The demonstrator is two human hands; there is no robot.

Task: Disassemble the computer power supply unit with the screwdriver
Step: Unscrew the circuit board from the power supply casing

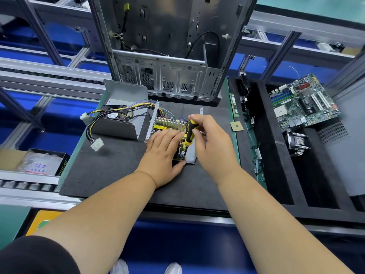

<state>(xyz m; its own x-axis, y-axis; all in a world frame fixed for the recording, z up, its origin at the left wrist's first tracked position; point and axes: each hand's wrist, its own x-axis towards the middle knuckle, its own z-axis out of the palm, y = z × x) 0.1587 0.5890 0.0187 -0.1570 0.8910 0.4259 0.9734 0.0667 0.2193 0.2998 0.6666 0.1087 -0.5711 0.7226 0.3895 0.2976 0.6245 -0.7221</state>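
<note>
Right hand (209, 143) pinches the screwdriver (190, 132) between thumb and curled fingers, high on the black-and-yellow handle. Tool stands nearly upright, tilted slightly; its tip is hidden, so contact with a screw cannot be confirmed.

Directly below the grip: the power supply circuit board (180, 153), seated in its open metal base. Just left of the grip, the left hand (165, 153) lies flat on the board, fingers straight and pressing down, thumb at the near edge of the base. Just beyond the grip: a finned heatsink (169, 123) with a yellow label, and a perforated metal end wall standing upright at the board's left edge.

Farther left of the grip: the removed power supply cover (122, 123), holding a fan (113, 114). A bundle of coloured wires (126, 109) runs from the board over the cover and ends in white connectors (96, 144) lying on the black foam mat (110, 171).

Beyond the grip, at the mat's far edge: an empty computer case (167, 56), standing upright.

Right of the grip: a small square processor chip (236, 126) on the mat's edge, and a memory stick (234, 104) just beyond it. Well to the right: a black foam tray (276, 175) with long compartments; a motherboard (304, 103) rests tilted at its far end, a finned cooler (296, 143) just nearer than it.

Far left of the grip: a carton (39, 163) holding plastic bags.
</note>
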